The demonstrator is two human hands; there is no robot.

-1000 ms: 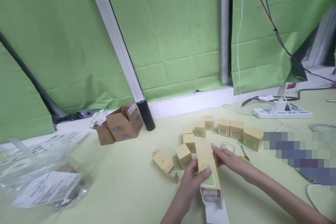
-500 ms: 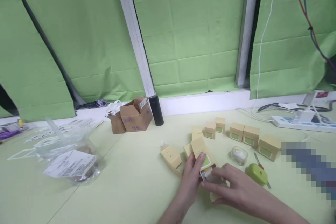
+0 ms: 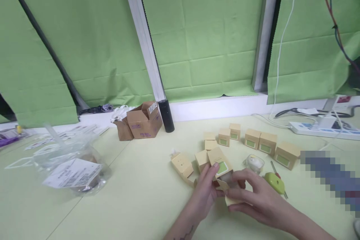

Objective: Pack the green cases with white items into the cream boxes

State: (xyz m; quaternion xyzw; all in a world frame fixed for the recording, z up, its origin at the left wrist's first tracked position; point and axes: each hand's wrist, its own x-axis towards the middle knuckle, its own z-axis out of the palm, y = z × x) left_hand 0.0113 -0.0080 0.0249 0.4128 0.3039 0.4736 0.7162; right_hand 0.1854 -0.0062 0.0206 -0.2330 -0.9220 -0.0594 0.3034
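Note:
My left hand is closed around a small tan cardboard box with a green label, tilted with its open end toward my right hand. The fingers of my right hand are bent at that end, around a loose flap. A pale cardboard piece shows under the right fingers; I cannot tell whether it belongs to the held box. Left of the hands lies an unfolded box. Beyond the right fingers sits a clear case with a white item, near a green tape measure-like object and a screwdriver.
Several small boxes stand in an arc behind the hands. A power strip with cables lies at the back right. Further left are a black cylinder, an open carton and a clear plastic bag with a label.
The white and clear item that stuck out of the held box's end is now mostly out of sight. My right fingers have shifted to the flap there.

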